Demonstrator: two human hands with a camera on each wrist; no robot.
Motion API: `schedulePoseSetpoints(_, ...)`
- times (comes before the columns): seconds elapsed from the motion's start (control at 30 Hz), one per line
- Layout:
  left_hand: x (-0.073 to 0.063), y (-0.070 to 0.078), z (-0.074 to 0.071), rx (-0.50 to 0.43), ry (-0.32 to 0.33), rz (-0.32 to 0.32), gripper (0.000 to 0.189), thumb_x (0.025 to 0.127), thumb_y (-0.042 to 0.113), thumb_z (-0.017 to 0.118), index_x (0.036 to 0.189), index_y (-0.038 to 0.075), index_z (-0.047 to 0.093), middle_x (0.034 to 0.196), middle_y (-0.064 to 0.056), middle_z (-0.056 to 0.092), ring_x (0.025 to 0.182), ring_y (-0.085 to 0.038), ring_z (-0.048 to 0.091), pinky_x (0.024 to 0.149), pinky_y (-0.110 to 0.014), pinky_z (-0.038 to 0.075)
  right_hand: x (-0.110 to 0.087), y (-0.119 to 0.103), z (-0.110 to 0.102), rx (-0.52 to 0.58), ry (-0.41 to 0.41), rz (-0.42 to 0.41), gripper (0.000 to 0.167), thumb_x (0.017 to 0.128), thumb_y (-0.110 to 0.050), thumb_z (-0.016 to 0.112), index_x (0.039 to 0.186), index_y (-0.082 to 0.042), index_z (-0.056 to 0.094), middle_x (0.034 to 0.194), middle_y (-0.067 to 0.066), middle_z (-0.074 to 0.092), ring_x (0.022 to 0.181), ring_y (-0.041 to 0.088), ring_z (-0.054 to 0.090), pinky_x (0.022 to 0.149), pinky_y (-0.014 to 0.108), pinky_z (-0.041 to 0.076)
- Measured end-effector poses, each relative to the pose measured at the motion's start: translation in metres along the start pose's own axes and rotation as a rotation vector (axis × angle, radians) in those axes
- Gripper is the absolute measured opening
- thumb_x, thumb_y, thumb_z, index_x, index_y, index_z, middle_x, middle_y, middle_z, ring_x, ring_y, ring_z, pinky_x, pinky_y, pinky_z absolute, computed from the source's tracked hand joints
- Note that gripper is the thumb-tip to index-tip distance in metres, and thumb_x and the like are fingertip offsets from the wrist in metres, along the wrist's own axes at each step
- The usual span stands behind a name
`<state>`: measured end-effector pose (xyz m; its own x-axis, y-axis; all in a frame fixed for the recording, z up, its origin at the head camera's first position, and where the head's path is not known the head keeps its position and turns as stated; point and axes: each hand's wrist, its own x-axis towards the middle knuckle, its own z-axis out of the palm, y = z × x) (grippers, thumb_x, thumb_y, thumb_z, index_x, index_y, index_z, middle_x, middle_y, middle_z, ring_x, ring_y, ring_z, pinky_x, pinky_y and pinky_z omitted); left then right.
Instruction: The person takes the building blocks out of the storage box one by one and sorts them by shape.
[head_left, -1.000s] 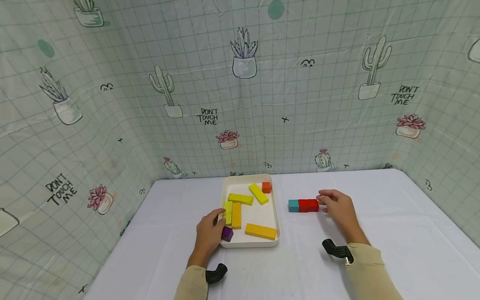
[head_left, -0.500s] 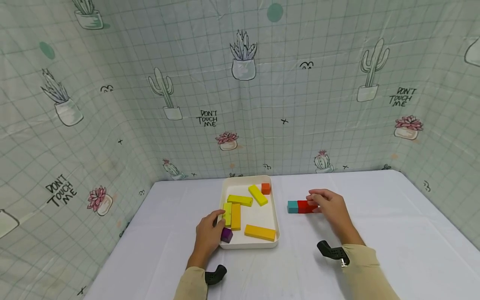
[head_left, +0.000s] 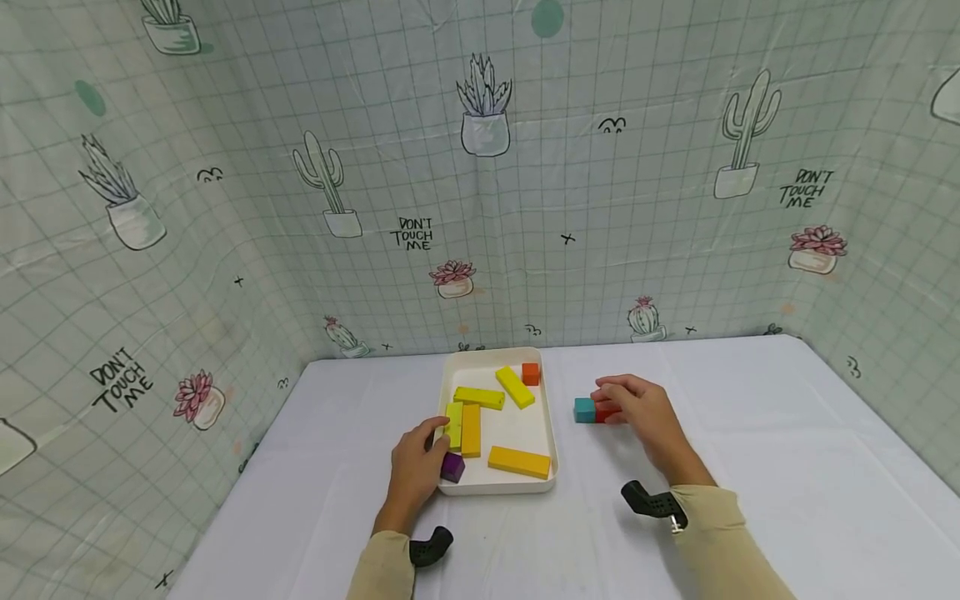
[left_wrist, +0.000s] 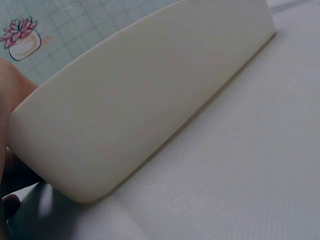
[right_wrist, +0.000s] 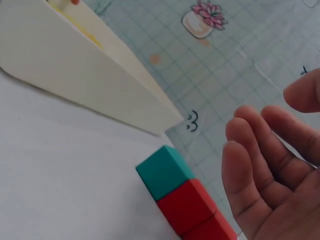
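My left hand [head_left: 415, 468] holds the left rim of a white tray [head_left: 502, 489], its fingertips over the edge beside a yellow-green block [head_left: 453, 427] and a purple cube [head_left: 452, 467]. In the left wrist view the tray's outer wall [left_wrist: 110, 105] fills much of the frame. Right of the tray, a teal cube [head_left: 584, 410] and two red cubes [right_wrist: 187, 205] stand in a touching row. Over the red end hovers my right hand [head_left: 651, 425], partly hiding it. Its fingers are loosely bent with nothing between them, apart from the cubes in the right wrist view.
Inside the tray lie two more yellow-green blocks [head_left: 478, 397], two orange-yellow blocks [head_left: 519, 462] and an orange cube [head_left: 530, 374]. A white cloth covers the table [head_left: 540, 550]. A cactus-print curtain [head_left: 555, 192] rises behind and along both sides.
My right hand has moved left, from beside the row's right end to over the red cubes, covering more of them. The left hand stays at the tray rim; the cubes stay put.
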<state>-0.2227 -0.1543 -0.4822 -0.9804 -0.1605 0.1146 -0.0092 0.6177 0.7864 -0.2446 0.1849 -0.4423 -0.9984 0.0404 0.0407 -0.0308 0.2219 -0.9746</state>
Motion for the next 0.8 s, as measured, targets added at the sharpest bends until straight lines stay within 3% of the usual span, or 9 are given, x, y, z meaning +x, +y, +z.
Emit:
schedulePoseSetpoints(0.27, -0.001, 0.002, 0.001, 0.015, -0.002, -0.014, 0.034, 0.099, 0.021, 0.059, 0.133, 0.019, 0.065, 0.14, -0.011, 0.058, 0.129, -0.033, 0.05, 0.11, -0.057, 0.036, -0.003, -0.007, 0.019, 0.021, -0.076, 0.0, 0.04, 0.102, -0.028, 0.058, 0.126, 0.005, 0.062, 0.111, 0.019, 0.07, 0.102, 0.038, 0.064, 0.078, 0.028, 0.058)
schedulePoseSetpoints(0.6, 0.0, 0.002, 0.002, 0.014, -0.008, -0.016, 0.033, 0.1, 0.023, 0.059, 0.132, 0.02, 0.065, 0.141, -0.01, 0.058, 0.129, -0.032, 0.05, 0.11, -0.056, 0.036, -0.004, -0.018, 0.052, 0.034, -0.206, 0.004, 0.036, 0.098, -0.024, 0.064, 0.124, 0.001, 0.064, 0.11, 0.014, 0.07, 0.1, 0.03, 0.066, 0.083, 0.036, 0.058)
schedulePoseSetpoints(0.8, 0.001, 0.0, -0.002, -0.009, 0.006, 0.036, 0.034, 0.105, 0.03, 0.049, 0.13, 0.017, 0.067, 0.132, -0.009, 0.063, 0.12, -0.032, 0.055, 0.107, -0.056, 0.04, 0.001, -0.028, 0.065, 0.028, -0.292, -0.019, 0.037, 0.096, -0.024, 0.067, 0.125, -0.001, 0.064, 0.112, 0.013, 0.069, 0.105, 0.037, 0.063, 0.085, 0.038, 0.058)
